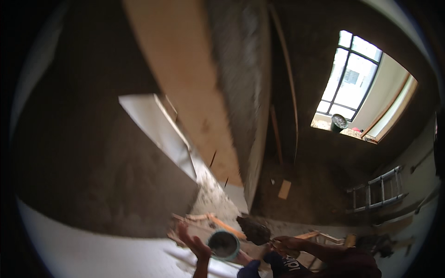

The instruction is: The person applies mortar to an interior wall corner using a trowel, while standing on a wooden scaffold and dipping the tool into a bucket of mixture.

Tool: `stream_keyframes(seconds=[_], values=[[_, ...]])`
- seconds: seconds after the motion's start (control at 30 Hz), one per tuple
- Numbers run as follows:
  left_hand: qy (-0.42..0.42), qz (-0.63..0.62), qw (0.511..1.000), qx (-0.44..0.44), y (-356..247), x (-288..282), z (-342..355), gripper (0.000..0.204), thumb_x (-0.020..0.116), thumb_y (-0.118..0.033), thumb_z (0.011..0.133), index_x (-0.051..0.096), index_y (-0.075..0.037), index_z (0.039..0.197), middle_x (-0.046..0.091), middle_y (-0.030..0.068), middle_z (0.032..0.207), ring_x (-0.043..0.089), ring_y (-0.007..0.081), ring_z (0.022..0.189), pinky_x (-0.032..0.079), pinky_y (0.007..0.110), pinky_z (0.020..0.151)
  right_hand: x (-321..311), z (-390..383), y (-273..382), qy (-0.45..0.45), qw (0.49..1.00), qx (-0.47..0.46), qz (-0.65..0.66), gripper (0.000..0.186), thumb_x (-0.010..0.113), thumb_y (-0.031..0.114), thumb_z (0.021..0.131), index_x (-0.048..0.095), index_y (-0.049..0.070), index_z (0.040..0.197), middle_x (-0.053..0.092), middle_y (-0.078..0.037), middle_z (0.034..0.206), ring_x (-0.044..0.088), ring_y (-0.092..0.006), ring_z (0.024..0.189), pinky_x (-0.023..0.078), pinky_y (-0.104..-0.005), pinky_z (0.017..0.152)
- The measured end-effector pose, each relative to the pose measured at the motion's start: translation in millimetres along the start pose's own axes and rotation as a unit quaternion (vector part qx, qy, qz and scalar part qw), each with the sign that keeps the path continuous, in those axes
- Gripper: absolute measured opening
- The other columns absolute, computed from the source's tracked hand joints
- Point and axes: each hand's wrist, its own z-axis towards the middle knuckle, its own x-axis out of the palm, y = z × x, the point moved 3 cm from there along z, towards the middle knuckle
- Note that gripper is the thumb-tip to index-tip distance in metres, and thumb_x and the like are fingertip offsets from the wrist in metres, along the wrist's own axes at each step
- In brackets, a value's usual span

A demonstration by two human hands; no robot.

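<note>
My left hand (194, 243) is raised at the lower middle with its fingers spread and nothing in it, just left of a teal bucket (234, 252) with grey contents. My right hand (285, 243) is closed round the handle of a trowel (254, 229), whose blade is covered in dark grey mortar, to the right of the bucket. A long tan board (176, 65) runs beside a rough, freshly coated grey strip (232, 60) above my hands.
A window (347, 78) at upper right has a dark bucket (337, 124) on its sill. A metal ladder (375, 190) lies at right. Wooden planks (218, 222) lie below the board. A small tan piece (284, 189) is on the dark surface right of the grey strip.
</note>
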Motion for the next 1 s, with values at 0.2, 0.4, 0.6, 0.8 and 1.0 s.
stream_keyframes(seconds=[0.2,0.4,0.6,0.8,1.0], values=[[-0.134,-0.081,0.864,0.479,-325.1,-19.8,296.6,0.067,0.015,-0.046,0.099,0.025,0.006,0.14,0.023,0.0235,0.146,0.027,0.0358,0.135,0.029,0.047,0.108,21.7,-64.5,109.2,-0.028,0.937,-0.3,0.178,0.038,0.059,0.027,0.086,0.049,0.006,0.115,0.056,-0.005,0.088,0.057,-0.0137,0.057,0.048,-0.0277,0.045],[-0.145,-0.087,0.824,0.54,-425.4,28.4,386.6,0.063,0.011,-0.041,0.1,0.019,0.004,0.143,0.019,0.0201,0.149,0.02,0.0335,0.139,0.017,0.047,0.113,17.9,-111.1,284.6,0.046,0.786,-0.525,0.322,0.039,0.051,0.029,0.088,0.046,0.004,0.117,0.053,-0.005,0.082,0.048,-0.0119,0.049,0.042,-0.0264,0.039],[-0.163,-0.038,0.823,0.542,-418.0,28.0,386.0,0.069,0.004,-0.048,0.098,0.016,0.001,0.145,0.016,0.0173,0.151,0.014,0.0319,0.141,0.014,0.048,0.114,26.7,-164.9,469.4,-0.131,0.642,-0.712,0.254,0.033,0.049,0.027,0.091,0.043,0.007,0.116,0.05,-0.004,0.082,0.05,-0.0129,0.053,0.043,-0.0272,0.041],[-0.149,-0.06,0.854,0.496,-425.1,32.3,379.5,0.076,0.003,-0.056,0.094,0.017,-0.001,0.145,0.017,0.0162,0.151,0.015,0.0313,0.141,0.014,0.048,0.114,33.2,-175.6,635.6,-0.504,0.461,-0.718,0.135,0.029,0.052,0.018,0.089,0.042,0.002,0.112,0.053,-0.013,0.089,0.057,-0.0221,0.07,0.05,-0.0372,0.057],[-0.163,-0.099,0.867,0.46,-434.9,55.7,376.2,0.08,0.005,-0.062,0.092,0.017,-0.004,0.146,0.018,0.0146,0.151,0.017,0.0298,0.14,0.014,0.047,0.113,49.8,-115.6,756.1,-0.638,0.5,-0.564,-0.16,0.027,0.047,0.012,0.086,0.039,-0.006,0.104,0.051,-0.029,0.109,0.058,-0.0445,0.092,0.049,-0.0521,0.077]])
